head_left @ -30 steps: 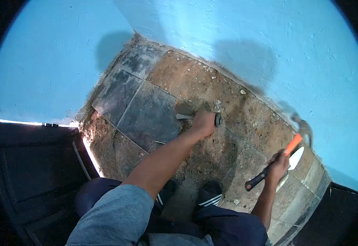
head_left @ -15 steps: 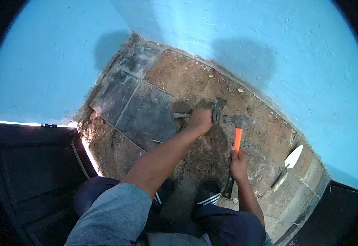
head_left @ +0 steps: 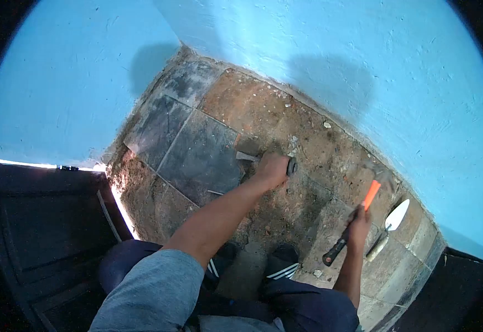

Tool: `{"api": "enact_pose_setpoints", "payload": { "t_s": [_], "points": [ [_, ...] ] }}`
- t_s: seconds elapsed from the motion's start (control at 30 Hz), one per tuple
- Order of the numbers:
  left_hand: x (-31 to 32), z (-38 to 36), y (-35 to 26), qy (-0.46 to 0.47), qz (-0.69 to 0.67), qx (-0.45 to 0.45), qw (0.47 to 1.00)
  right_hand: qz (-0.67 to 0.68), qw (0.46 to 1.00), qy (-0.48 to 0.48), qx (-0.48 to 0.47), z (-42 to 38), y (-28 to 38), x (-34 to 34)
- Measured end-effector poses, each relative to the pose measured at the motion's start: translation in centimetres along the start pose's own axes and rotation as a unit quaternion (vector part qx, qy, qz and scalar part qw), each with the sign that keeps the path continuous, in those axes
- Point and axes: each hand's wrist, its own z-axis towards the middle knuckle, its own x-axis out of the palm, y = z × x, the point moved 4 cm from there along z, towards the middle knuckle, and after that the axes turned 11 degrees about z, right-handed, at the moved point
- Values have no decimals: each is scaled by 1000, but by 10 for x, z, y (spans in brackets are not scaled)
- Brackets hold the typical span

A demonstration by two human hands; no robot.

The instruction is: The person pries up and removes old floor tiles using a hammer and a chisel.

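Note:
My left hand (head_left: 271, 169) grips a metal chisel (head_left: 248, 157) whose tip lies at the edge of a dark floor tile (head_left: 202, 156). The chisel's struck end (head_left: 292, 165) sticks out past my fingers. My right hand (head_left: 357, 222) holds a hammer (head_left: 363, 207) with an orange and black handle. The hammer is raised and drawn back to the right, its head blurred near the wall. Bare brown mortar bed (head_left: 285, 127) surrounds the chisel where tiles are gone.
Blue walls (head_left: 330, 50) meet in a corner beyond the floor. A pointed trowel (head_left: 391, 224) lies on the floor at the right, close to my right hand. My shoes (head_left: 283, 263) stand below the chisel. A dark door (head_left: 36, 232) is at left.
Half a second ago the hammer head was down at the chisel's end. Now my right hand has swung the hammer back up to the right. My left hand has stayed on the chisel.

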Motion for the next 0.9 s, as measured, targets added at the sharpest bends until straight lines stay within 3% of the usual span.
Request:
{"api": "enact_pose_setpoints", "payload": {
  "t_s": [0.2,0.27,0.33,0.37,0.43,0.47,0.57,0.67,0.77,0.87,0.9],
  "points": [
    [10,16,12,-37,-3,-35,999,128,962,-138,-198,-8,89,-12],
    [6,17,13,-40,-5,-37,999,173,955,-136,-200,-15,93,-3],
    [1,18,14,-31,-9,-51,998,98,975,-85,-181,-32,54,18],
    [1,17,13,-25,-14,-59,998,56,991,9,-122,-23,-24,27],
    [8,19,13,-51,-8,-56,997,-91,986,130,-48,-43,-58,73],
    [9,20,14,-65,-3,-55,996,-194,968,156,-32,-72,-24,114],
    [7,15,11,-62,4,-47,997,-139,977,157,51,-53,-55,94],
    [-6,-6,-5,38,21,-19,999,-89,983,143,68,-49,-62,75],
    [58,-17,-13,-140,108,133,975,-71,989,90,93,-34,-73,55],
    [48,-20,-28,18,79,144,986,-14,989,59,132,-39,-44,57],
    [43,-19,-26,3,84,126,988,-1,990,52,130,-37,-40,54]
  ]
}}
